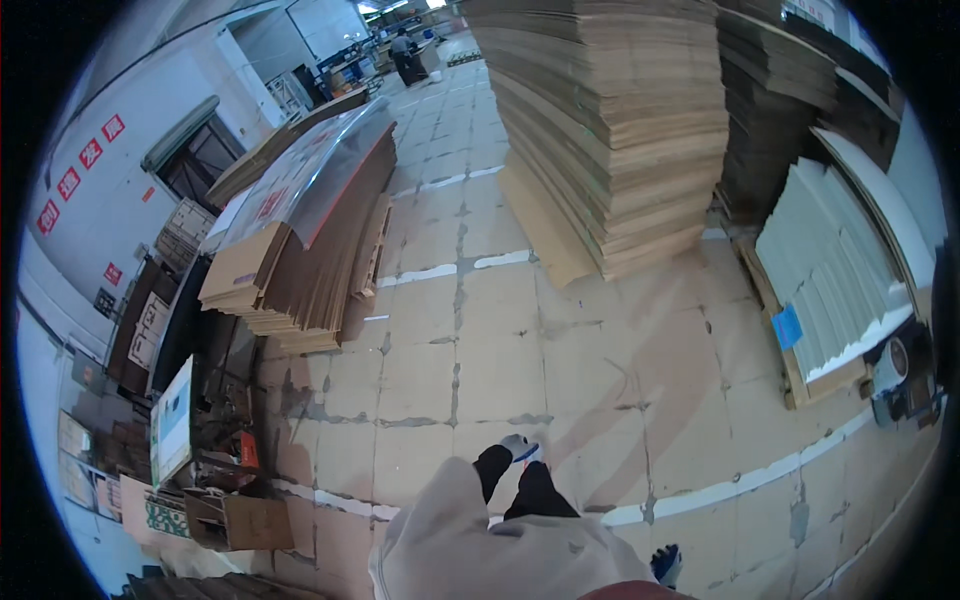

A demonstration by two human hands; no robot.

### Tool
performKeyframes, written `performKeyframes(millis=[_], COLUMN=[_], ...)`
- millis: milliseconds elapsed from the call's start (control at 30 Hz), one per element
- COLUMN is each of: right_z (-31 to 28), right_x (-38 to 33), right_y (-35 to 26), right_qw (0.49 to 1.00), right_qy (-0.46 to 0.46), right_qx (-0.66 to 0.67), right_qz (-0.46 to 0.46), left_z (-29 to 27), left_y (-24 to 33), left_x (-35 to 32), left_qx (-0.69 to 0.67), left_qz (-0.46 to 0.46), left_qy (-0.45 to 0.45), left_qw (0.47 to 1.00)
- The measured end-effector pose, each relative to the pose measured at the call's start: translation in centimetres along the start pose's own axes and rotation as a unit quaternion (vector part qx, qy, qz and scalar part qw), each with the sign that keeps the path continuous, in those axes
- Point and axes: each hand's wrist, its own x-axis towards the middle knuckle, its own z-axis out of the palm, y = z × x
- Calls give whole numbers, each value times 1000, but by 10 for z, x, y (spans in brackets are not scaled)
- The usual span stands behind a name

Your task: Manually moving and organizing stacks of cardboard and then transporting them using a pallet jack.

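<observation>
At the lower right, beside my light grey clothing [520, 550], part of my right hand [666, 564] shows in a dark blue and pale glove. It hangs over the tiled floor [590, 400], and nothing can be made out in it. The glove is small and partly cut off by the clothing, so how its fingers are held is unclear. My left hand does not appear. Below me, a dark-trousered leg [540, 493] and a grey and blue shoe [518, 446] are on the floor.
A tall stack of cardboard sheets [650, 150] rises ahead to the right. Left of the aisle lies a lower cardboard stack [290, 285] under clear film. White panels [825, 270] stand on a pallet at right. A cardboard box [258, 523] sits lower left. Far off is a person [405, 55].
</observation>
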Motion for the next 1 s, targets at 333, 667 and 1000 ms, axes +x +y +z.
performKeyframes(millis=[333,667,1000], right_z=[-193,-320,-439], right_x=[-26,14,-32], right_y=[-36,-164,-353], right_qw=[993,980,858], right_qy=[101,105,326], right_qx=[44,170,340], right_qz=[35,-6,-204], left_z=[103,188,385], left_y=[184,493,945], left_x=[-38,102,169], left_qx=[34,120,97], left_qz=[31,131,385], left_qy=[-75,-52,-213], left_qw=[996,983,893])
